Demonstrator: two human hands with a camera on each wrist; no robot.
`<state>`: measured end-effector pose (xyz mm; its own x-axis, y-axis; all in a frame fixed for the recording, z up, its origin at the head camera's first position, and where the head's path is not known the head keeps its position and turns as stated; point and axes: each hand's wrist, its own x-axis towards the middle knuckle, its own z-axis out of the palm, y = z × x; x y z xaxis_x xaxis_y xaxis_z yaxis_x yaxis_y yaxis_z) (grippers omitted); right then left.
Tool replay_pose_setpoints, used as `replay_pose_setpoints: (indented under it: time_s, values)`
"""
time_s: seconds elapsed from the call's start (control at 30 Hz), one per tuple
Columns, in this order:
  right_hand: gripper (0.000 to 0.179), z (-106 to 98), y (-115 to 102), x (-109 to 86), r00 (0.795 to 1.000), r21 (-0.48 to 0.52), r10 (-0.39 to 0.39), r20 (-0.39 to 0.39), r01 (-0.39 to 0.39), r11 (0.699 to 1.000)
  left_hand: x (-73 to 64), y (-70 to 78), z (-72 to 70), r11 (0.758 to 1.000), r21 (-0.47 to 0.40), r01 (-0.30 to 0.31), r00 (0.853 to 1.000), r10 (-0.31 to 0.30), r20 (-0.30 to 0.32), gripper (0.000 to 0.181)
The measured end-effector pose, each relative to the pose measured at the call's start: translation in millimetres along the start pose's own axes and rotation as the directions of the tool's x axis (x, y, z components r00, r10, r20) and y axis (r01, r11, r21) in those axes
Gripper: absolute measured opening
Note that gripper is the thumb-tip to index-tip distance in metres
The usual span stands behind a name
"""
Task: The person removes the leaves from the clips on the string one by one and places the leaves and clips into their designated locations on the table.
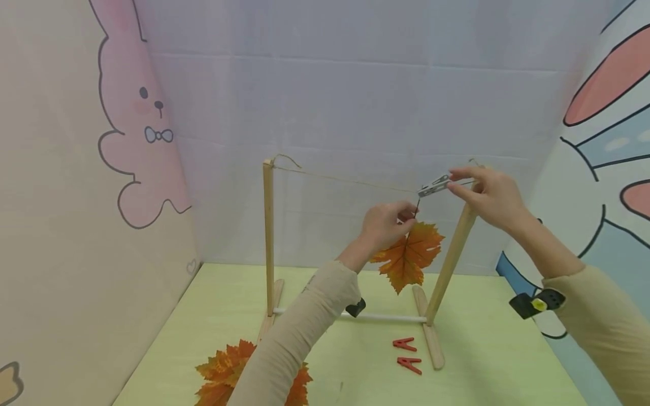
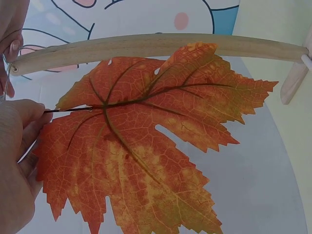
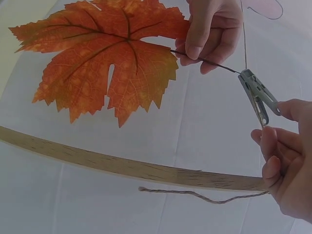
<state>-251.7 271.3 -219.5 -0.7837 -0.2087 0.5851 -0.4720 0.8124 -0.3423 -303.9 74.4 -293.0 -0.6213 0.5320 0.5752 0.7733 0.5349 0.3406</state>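
Observation:
An orange maple leaf [image 2: 141, 112] hangs by its dark stem, which my left hand [image 1: 388, 225] pinches between thumb and fingers. The top of that stem meets the tip of a grey clothespin [image 3: 254, 95] at the string [image 1: 345, 179]. My right hand [image 1: 490, 194] grips the clothespin's handle ends between thumb and fingertips, near the right post [image 1: 452, 262]. In the right wrist view, the string runs down to the clothespin's tip, where the stem end also sits.
Two red clothespins [image 1: 408, 365] lie on the pale green table [image 1: 365, 383] by the frame's right foot [image 1: 431, 344]. More maple leaves [image 1: 223, 366] lie at the front left, partly behind my left sleeve. A white rod [image 1: 386, 317] joins the right post and the left post [image 1: 269, 237].

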Motion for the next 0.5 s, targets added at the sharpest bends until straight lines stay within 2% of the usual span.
replay_pose_setpoints:
  time_s: [0.2,0.33,0.5]
  values:
    - [0.036,-0.6,2.9,1.7,0.994,0.105,0.081,0.077,-0.088,0.991,0.3,0.0,0.6,1.000,0.003,-0.011,1.000,0.011,-0.004,0.016]
    - [0.037,-0.1,5.8,1.6,0.988,0.172,0.107,0.112,-0.125,0.977,0.6,-1.4,2.2,0.999,0.000,-0.033,0.999,0.033,-0.014,0.016]
    - [0.039,-0.4,5.8,2.9,0.982,0.210,0.129,0.135,-0.156,0.965,1.4,-1.9,2.9,0.999,-0.003,-0.047,0.999,0.047,-0.024,0.015]
